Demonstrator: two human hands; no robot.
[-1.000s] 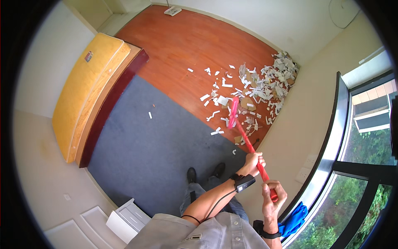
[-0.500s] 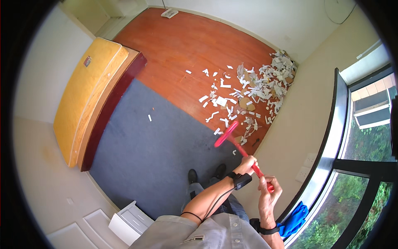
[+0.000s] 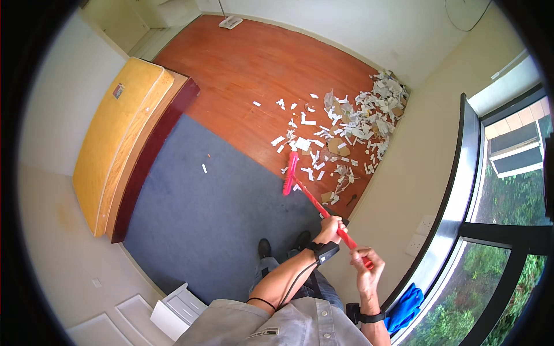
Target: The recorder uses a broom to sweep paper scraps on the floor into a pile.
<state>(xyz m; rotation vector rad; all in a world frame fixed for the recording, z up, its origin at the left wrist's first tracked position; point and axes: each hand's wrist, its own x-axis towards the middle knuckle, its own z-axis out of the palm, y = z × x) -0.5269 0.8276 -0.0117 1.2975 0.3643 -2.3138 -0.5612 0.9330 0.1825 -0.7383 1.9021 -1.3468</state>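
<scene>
- Fingers of the left hand are curled closed around the handle of a red broom, partway along it.
- Right hand has its fingers and thumb bent closed about the same handle near its upper end, just beside the window side of the room.
- The broom slants away from the body, up and to the left; its pinkish-red head is over the border where the grey floor meets the reddish wood floor. Whether the bristles touch down, I cannot tell.
- White paper scraps lie loose on the wood just beyond the head, and thicken into a heap in the far right corner. Brown flat pieces lie among them.
- One white strip lies alone on the grey floor, well apart from the rest.
- Black bands sit on both wrists; a blue cloth is beside the right forearm, by the window.
- At left, a yellow mattress leans along the wall against a dark red-edged base.
- A white drawer unit stands at lower left; a flat mop rests at the far wall.
</scene>
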